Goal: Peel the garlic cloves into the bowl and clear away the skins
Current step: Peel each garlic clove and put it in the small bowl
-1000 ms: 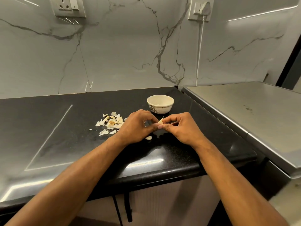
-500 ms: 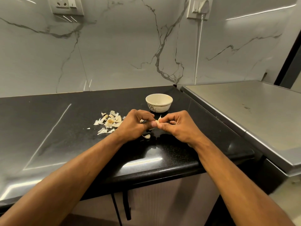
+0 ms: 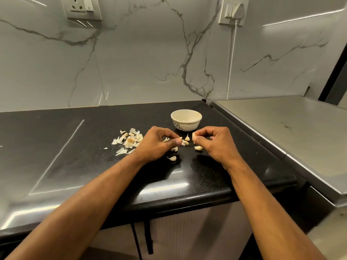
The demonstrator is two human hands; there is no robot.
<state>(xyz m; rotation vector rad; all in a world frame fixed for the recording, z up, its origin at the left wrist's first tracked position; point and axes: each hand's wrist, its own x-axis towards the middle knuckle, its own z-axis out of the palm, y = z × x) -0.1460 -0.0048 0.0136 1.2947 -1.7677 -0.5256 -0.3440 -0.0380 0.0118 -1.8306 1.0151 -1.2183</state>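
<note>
— Holding a clove [image 3: 193, 136] between thumb and fingertips, the right hand [image 3: 216, 142] hovers just above the surface [image 3: 75, 147]; its fingers are curled, and the clove stands roughly upright in the pinch.

— And the left hand [image 3: 157, 145]?

— Curled too, pinching a scrap of skin [image 3: 166, 140] off to its own side. The hands are apart, with loose cloves [image 3: 186, 138] lying on the surface between them.

— Where's the bowl [image 3: 186, 120]?

— Straight beyond the right hand, just past its fingertips, and nearer to it than to the left. I judge the clove goes forward and over the near rim, if it's fully peeled, which I can't tell.

— The skins?

— The pile of skins [image 3: 129, 140] lies just beyond the left hand's outer side, so that hand is better placed to drop its scrap there.
</note>
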